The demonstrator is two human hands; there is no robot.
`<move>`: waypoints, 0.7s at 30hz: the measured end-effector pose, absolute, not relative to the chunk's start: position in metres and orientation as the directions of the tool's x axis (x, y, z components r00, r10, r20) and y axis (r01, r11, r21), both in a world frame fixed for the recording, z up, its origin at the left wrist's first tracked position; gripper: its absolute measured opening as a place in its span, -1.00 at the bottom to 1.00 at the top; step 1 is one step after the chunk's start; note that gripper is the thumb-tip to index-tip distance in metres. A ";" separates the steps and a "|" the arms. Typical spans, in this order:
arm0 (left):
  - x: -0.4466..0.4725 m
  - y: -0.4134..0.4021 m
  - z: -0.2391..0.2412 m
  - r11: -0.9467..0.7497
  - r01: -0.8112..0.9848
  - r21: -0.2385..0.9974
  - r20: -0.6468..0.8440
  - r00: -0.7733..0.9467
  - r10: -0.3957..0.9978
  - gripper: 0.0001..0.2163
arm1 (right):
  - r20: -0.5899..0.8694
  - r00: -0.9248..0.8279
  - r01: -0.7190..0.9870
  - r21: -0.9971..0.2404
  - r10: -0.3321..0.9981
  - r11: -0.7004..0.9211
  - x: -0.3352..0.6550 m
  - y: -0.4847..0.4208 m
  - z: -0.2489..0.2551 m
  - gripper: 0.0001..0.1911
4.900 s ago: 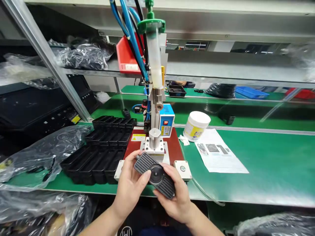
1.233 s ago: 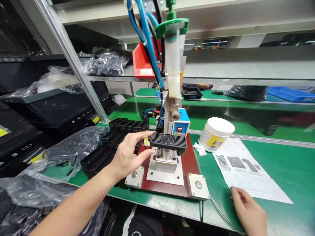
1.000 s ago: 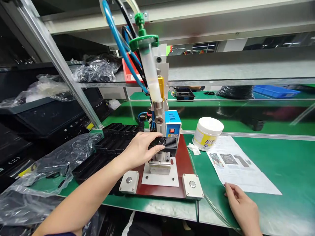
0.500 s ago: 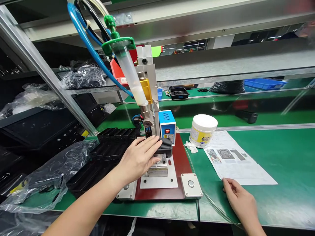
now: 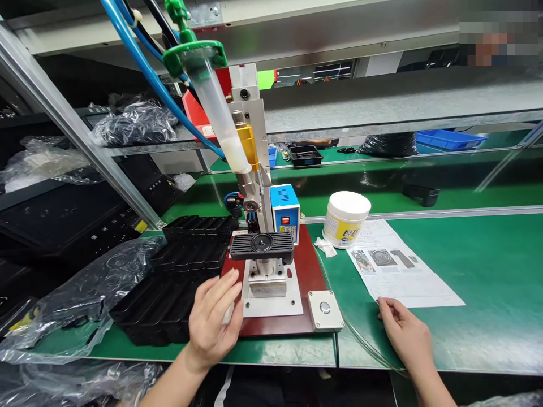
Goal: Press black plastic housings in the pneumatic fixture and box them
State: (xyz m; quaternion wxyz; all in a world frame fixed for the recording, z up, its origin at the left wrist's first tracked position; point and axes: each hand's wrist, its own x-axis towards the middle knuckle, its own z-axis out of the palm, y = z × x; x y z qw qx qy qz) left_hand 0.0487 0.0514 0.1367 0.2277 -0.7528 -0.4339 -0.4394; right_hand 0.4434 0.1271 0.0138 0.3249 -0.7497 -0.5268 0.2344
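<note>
A black rectangular ribbed part with a round disc in its middle (image 5: pixel 262 243) rests on the metal fixture (image 5: pixel 267 289) of a dispensing press. Above it stands the clear syringe (image 5: pixel 220 113) with white contents and a green cap. My left hand (image 5: pixel 215 319) is open, fingers spread, holding nothing, in front of and left of the fixture, apart from the part. My right hand (image 5: pixel 405 333) rests on the green table with curled fingers and thumb close together, by the near corner of the printed sheet (image 5: pixel 407 277). Whether anything is between those fingers is hidden.
Black compartment trays (image 5: pixel 165 299) stand left of the press. A grey box with a round button (image 5: pixel 325 308) sits at the red base's right front corner. Behind are a blue control box (image 5: pixel 285 209) and a white tub (image 5: pixel 348 217). Clear plastic sheeting (image 5: pixel 85 294) lies at far left.
My left hand has come off the black part and moved down and left, uncovering the part on the fixture. My right hand keeps its place by the sheet. The view has shifted slightly.
</note>
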 end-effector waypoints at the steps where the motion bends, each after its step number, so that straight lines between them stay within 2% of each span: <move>1: 0.050 0.039 0.123 -0.505 0.857 0.100 0.848 0.191 0.494 -0.51 | -0.015 0.333 0.640 -0.731 0.943 -0.238 0.444 0.128 0.013 -0.48; 6: 0.065 -0.009 0.073 -0.436 0.858 0.271 0.740 0.104 0.664 -0.66 | -0.056 0.356 0.676 -0.673 0.933 -0.298 0.446 0.129 0.011 -0.48; 10: 0.071 -0.015 0.071 -0.448 0.831 0.330 0.724 0.082 0.685 -0.70 | -0.033 0.371 0.703 -0.643 0.928 -0.304 0.443 0.134 0.015 -0.51; 15: 0.077 -0.007 0.079 -0.511 0.759 0.404 0.727 0.073 0.683 -0.64 | 0.122 0.380 0.585 -0.799 0.917 -0.136 0.433 0.127 0.032 -0.52; 18: 0.090 -0.020 0.069 -0.590 0.683 0.431 0.719 0.135 0.681 -0.51 | 0.188 0.442 0.582 -0.804 0.877 -0.121 0.438 0.099 0.042 -0.48; 19: 0.092 -0.023 0.063 -0.568 0.666 0.483 0.700 0.095 0.707 -0.47 | 0.198 0.474 0.595 -0.790 0.858 -0.146 0.444 0.090 0.042 -0.46; 21: 0.094 -0.023 0.051 -0.419 0.622 0.662 0.551 -0.025 0.834 -0.45 | 0.212 0.566 0.618 -0.749 0.797 -0.240 0.466 0.077 0.040 -0.46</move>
